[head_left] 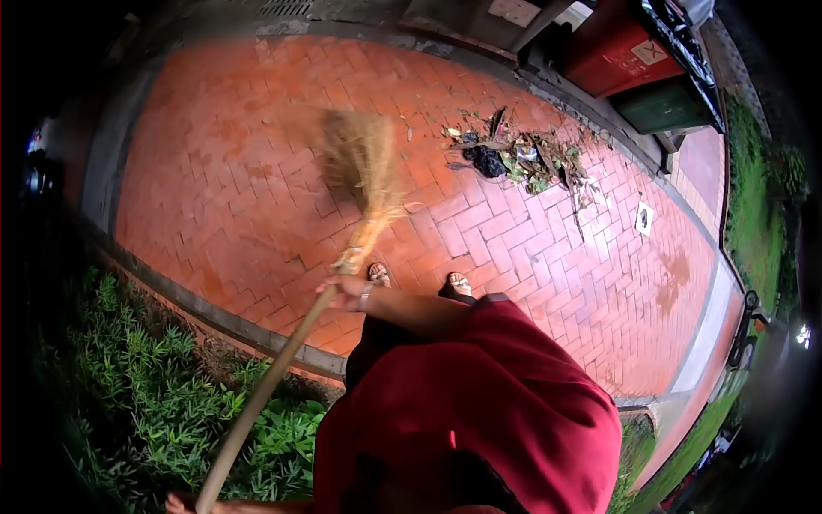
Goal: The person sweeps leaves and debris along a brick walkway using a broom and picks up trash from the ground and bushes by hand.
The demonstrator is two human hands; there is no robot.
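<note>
A long straw broom [278,373] slants across the left half of the view, its wooden handle at the bottom and its bristles, blurred by motion, over the brick paving. Around the lower handle, close to the binding, my right hand [344,292] is closed, with a band on the wrist. My left hand [178,504] grips the handle's upper end at the bottom edge, partly cut off by the frame. To the right of the bristles lies a pile of leaves, twigs and litter [539,160], with a black plastic piece [485,161] in it.
Red brick paving [479,231] spreads around my sandalled feet [459,283]. Green plants [145,385] grow beyond the kerb [257,337] at lower left. A red bin [612,51] and a green bin [664,107] stand upper right. A pale square [644,219] lies on the bricks.
</note>
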